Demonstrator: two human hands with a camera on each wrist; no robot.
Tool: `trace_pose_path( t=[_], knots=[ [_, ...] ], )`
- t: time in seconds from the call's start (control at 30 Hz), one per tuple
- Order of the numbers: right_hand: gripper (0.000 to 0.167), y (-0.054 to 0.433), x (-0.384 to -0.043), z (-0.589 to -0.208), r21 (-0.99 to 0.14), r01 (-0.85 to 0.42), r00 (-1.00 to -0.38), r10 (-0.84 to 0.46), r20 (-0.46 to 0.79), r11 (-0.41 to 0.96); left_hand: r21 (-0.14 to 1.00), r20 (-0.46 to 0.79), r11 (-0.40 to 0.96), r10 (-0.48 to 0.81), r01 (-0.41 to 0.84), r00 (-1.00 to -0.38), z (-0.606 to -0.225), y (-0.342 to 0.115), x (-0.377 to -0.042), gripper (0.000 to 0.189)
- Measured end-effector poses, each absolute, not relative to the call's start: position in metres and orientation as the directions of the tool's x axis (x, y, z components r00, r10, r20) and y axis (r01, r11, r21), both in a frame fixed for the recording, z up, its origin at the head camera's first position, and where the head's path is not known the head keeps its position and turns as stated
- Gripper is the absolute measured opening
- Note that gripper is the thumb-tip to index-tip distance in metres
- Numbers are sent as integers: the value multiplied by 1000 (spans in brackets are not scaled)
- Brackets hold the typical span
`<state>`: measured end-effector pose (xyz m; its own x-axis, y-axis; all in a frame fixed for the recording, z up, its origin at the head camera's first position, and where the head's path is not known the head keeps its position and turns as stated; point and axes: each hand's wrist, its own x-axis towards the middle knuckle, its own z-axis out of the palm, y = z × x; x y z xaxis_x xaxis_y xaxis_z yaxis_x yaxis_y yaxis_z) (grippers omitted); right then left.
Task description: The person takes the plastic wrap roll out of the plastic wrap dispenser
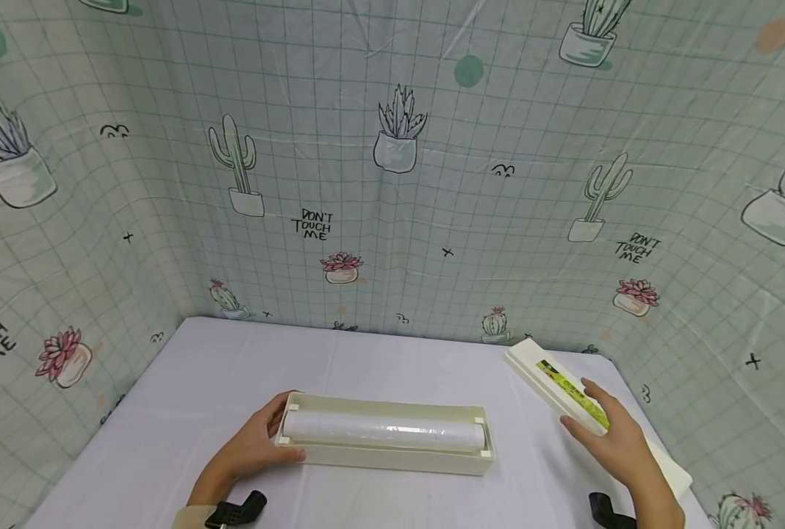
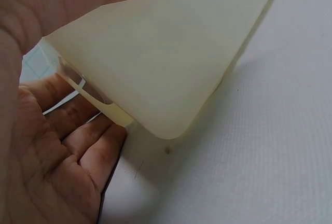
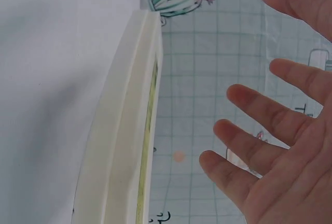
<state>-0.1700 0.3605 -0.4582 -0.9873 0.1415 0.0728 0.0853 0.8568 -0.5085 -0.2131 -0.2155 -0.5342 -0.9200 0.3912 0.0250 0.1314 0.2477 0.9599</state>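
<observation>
A long cream-white plastic cling film box (image 1: pixel 399 461) sits uncovered on the table, its white cling film roll (image 1: pixel 382 429) lying inside. My left hand (image 1: pixel 250 444) grips the box's left end, thumb on the front and fingers behind. The left wrist view shows the box wall (image 2: pixel 150 58) close up beside the palm and fingers (image 2: pixel 98 156). Over to the right lies the long white lid (image 1: pixel 556 397) with a yellow-green label, slanted on the table. My right hand (image 1: pixel 617 441) hovers over the lid; in the right wrist view its spread fingers (image 3: pixel 259 102) are apart from it.
The white-covered table (image 1: pixel 234 360) is backed and flanked by a hanging grid-patterned cloth (image 1: pixel 432 206) printed with cacti. The lid lies near the table's right edge. Black wrist mounts (image 1: pixel 237 509) show at the bottom of the head view.
</observation>
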Motion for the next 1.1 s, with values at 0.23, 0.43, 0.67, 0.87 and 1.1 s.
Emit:
trace_pose_path(
  t=[0.23, 0.43, 0.67, 0.87, 1.1],
  knots=[
    [90, 345, -172, -456, -512, -6, -985, 84, 151, 859, 962, 14, 247, 385, 117, -923, -534, -215, -213, 101],
    [89, 337, -173, -452, -517, -63, -980, 46, 195, 854, 967, 18, 229, 393, 117, -919, -534, -212, -214, 102],
    [83, 326, -175, -448, -517, -135, -960, 17, 278, 845, 968, 3, 229, 386, 99, -923, -532, -212, -214, 103],
    [77, 310, -179, -449, -486, -234, -931, -50, 362, 842, 967, -1, 236, 384, 98, -923, -530, -212, -215, 102],
    [75, 293, -180, -450, -500, -284, -927, -102, 361, 818, 968, -9, 234, 383, 87, -924, -529, -212, -216, 101]
  ],
)
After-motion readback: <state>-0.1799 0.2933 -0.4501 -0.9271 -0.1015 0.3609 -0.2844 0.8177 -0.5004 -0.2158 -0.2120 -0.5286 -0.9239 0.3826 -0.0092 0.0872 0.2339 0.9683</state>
